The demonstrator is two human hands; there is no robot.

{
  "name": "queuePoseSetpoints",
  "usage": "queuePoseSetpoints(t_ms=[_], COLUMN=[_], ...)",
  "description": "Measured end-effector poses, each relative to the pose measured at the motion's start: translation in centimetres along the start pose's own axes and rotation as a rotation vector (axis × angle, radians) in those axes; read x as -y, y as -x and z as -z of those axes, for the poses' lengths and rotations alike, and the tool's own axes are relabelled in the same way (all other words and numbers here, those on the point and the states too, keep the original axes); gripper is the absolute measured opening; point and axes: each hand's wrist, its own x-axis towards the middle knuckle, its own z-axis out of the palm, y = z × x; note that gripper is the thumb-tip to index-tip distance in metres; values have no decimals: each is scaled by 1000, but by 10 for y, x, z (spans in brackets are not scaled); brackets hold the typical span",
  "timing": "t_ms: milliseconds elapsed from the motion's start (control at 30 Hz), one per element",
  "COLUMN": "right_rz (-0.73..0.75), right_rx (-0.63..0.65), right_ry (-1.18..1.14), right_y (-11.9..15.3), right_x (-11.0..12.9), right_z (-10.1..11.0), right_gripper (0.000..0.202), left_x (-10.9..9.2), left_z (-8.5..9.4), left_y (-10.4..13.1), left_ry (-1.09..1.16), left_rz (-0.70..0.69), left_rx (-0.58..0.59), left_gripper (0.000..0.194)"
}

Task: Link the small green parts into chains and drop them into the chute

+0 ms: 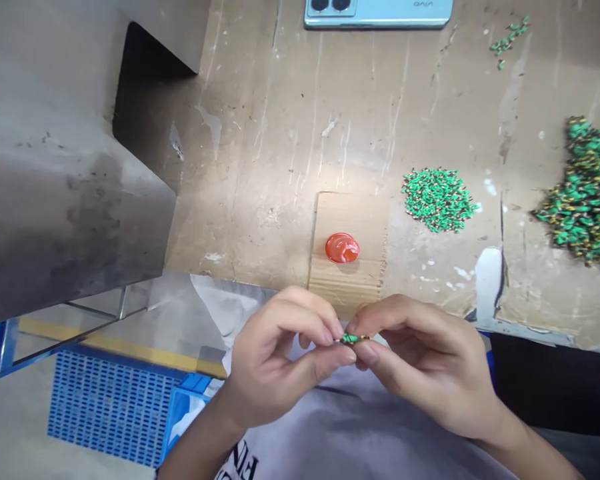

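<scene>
- Your left hand (275, 360) and right hand (430, 367) meet just off the table (260, 167) edge, in front of your torso; the small green piece (351, 339) sits between their fingertips.
- Your left thumb and index finger close on its left end; your right ones pinch its right part; the exact contact is partly hidden by fingers.
- Its long axis runs roughly sideways, from hand to hand; neither hand is clearly nearer.
- Beyond the grip lies the red round item (336, 247) on cardboard (353, 210); the smaller green heap (439, 200) lies to its right.
</scene>
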Motion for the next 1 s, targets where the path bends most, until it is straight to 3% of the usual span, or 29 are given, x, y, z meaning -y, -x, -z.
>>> queuePoseSetpoints(t_ms=[533,733,900,1000], right_rz=[70,106,165,177], right_rx=[153,144,116,58], right_ry=[-2,-35,21,80], right_y=[-3,-2,2,8], right_x=[1,-7,-9,-3], right_z=[4,1,9,22], right_gripper=[22,7,8,9], left_x=[14,13,15,11], left_z=[4,5,-16,-32], left_y=[5,3,-9,-12], left_ry=[35,-18,45,78], left_rz=[-96,-104,-80,-67], left_rx=[80,113,61,23], left_gripper=[39,39,42,32])
